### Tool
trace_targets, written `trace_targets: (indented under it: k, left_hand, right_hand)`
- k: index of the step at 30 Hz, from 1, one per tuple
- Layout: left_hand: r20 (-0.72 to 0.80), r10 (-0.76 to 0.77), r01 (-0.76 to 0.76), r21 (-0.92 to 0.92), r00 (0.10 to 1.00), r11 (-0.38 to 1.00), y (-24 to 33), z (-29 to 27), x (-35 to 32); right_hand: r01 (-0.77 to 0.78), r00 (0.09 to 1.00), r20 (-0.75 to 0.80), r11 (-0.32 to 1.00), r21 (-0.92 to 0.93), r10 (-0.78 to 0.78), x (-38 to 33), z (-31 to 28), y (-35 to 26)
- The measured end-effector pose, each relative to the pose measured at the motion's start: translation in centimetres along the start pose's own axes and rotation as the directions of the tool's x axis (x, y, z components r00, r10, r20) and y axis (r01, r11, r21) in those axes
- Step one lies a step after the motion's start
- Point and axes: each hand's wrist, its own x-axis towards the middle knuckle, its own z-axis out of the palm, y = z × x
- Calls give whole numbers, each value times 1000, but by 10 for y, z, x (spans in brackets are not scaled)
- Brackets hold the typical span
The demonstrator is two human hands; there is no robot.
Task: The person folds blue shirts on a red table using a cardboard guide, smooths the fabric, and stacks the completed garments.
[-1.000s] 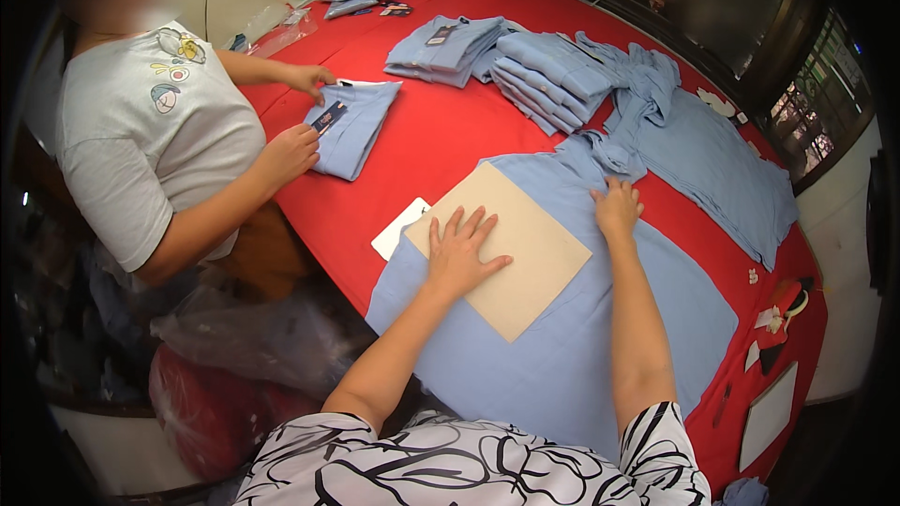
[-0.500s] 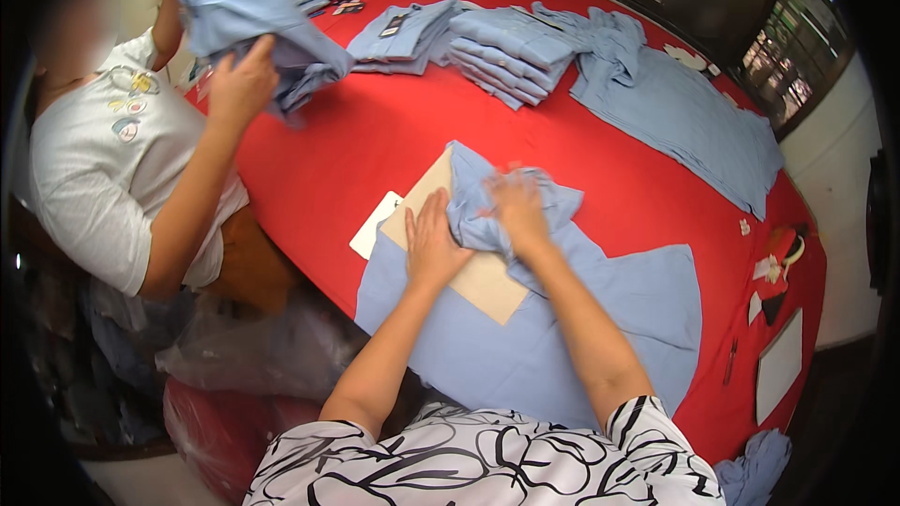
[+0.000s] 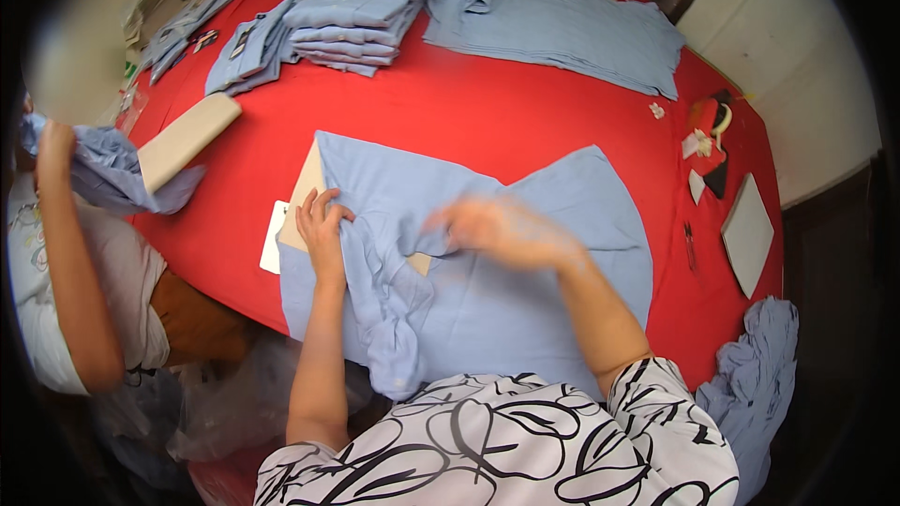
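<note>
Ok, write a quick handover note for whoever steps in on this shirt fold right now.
Left hand: pressing the shirt edge down over the board.
Right hand: blurred, mid-motion over the shirt's middle, seemingly touching the fabric.
Shirt lies spread on the red table, left side folded in over the board, sleeve hanging toward the near edge.
Done: left fold. Left: right side, sleeve, bottom.
Folded stack at the far side.

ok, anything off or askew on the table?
Nothing damaged or spilled. Only oddities: a crumpled blue garment hangs off the table's right edge, unlike the neat folded stack at the back, and the right hand is motion-blurred over the shirt. Left hand pins the fold.
</note>
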Motion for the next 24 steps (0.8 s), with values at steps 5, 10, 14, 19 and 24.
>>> trace_targets:
  k: [5, 10, 14, 19, 24]
  left_hand:
    - [76, -33, 56, -325, 997, 944, 0, 15, 11]
    - [46, -101, 110, -311, 994, 944, -8, 9, 1]
    - [24, -66, 70, -312, 998, 948, -16, 8, -1]
    - [144, 76, -30, -301, 987, 953, -24, -1, 7]
    - [371, 200, -132, -200, 907, 971, -23, -34, 19]
  right_hand:
    - [-734, 634, -767, 383, -560, 95, -117, -80, 176]
    - [-701, 507, -857, 533, -474, -94, -198, -95, 108]
    - [-806, 359, -922, 547, -227, 145, -275, -49, 22]
    - [-914, 279, -897, 382, -139, 343, -323, 14, 20]
    - [-759, 305, -917, 647, -72, 257, -248, 25, 31]
